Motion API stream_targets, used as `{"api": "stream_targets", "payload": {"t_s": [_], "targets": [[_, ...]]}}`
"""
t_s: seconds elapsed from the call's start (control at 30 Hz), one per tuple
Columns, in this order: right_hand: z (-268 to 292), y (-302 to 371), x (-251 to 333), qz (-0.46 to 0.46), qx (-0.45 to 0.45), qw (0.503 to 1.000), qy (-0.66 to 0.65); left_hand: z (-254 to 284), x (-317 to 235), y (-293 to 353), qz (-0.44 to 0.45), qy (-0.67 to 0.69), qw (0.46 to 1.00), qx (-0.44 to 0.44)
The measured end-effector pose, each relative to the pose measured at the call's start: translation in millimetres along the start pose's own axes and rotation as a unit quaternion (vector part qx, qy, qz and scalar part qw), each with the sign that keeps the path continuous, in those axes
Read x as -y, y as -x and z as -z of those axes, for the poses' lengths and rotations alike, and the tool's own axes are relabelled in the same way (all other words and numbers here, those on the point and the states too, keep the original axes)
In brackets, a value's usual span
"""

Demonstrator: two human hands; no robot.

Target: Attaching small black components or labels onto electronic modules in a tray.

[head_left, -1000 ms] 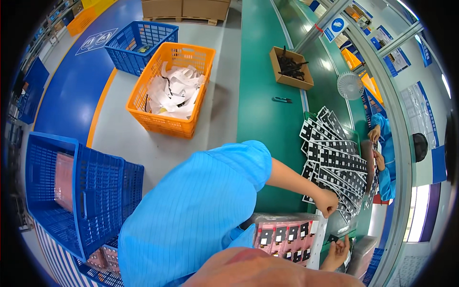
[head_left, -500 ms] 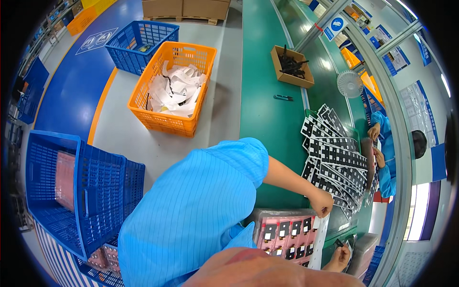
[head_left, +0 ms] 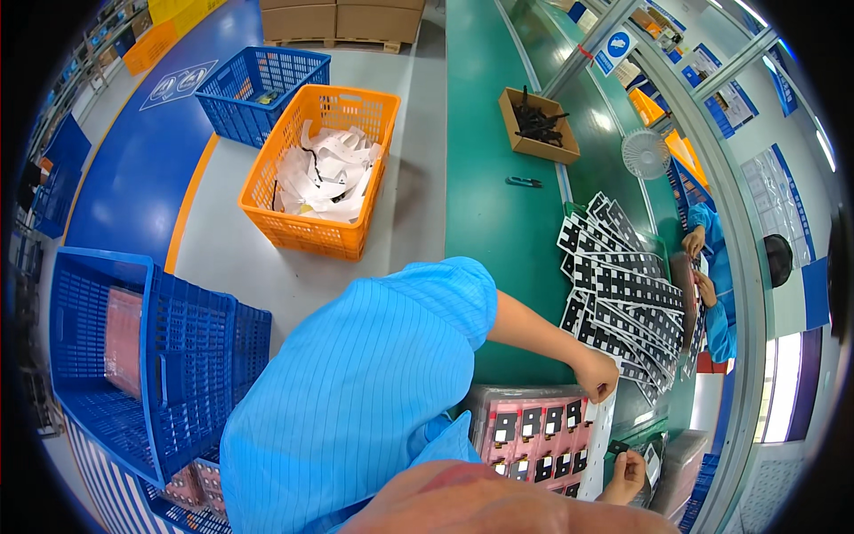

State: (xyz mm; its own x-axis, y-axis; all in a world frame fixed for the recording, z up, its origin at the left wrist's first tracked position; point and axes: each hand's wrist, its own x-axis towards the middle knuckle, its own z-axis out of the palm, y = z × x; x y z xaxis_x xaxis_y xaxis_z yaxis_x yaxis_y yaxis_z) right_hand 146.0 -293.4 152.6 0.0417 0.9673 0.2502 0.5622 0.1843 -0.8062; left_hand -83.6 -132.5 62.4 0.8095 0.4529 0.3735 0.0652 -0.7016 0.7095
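My left hand (head_left: 596, 377) is curled into a loose fist at the far corner of a pink tray (head_left: 539, 429). The tray holds rows of small black parts and lies on the green bench (head_left: 498, 214) in front of me. Whether the fist grips anything is hidden. Just beyond it spreads a pile of black perforated strips (head_left: 623, 294). My right hand (head_left: 628, 473) is lower down beside the tray's white edge, pinching a small black part (head_left: 618, 448). My blue sleeve and shoulder cover the tray's near side.
An orange crate (head_left: 320, 169) of white scraps and a blue crate (head_left: 262, 93) stand on the floor to the left. A larger blue crate (head_left: 147, 356) sits beside me. A cardboard box (head_left: 538, 125), a small fan (head_left: 646, 153) and a pen (head_left: 524, 182) are on the bench. Another person in blue (head_left: 716, 285) works opposite.
My left hand has shifted slightly from the strip pile toward the tray corner. More of the pink tray shows. My right hand has barely moved.
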Motion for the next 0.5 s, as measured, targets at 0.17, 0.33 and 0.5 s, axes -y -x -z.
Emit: {"api": "stream_targets", "payload": {"t_s": [0.17, 0.33, 0.5], "targets": [[-5, 5, 5, -0.005, 0.012, 0.999, -0.031, -2, -2, -2, -0.006, -0.004, 1.0, 0.002], [-5, 3, 7, -0.007, 0.036, 0.998, -0.048, -2, 0, -2, -0.006, -0.002, 1.0, -0.001], [-5, 14, 9, -0.028, 0.02, 0.999, -0.037, -5, -4, -2, -0.001, -0.006, 1.0, -0.019]]}}
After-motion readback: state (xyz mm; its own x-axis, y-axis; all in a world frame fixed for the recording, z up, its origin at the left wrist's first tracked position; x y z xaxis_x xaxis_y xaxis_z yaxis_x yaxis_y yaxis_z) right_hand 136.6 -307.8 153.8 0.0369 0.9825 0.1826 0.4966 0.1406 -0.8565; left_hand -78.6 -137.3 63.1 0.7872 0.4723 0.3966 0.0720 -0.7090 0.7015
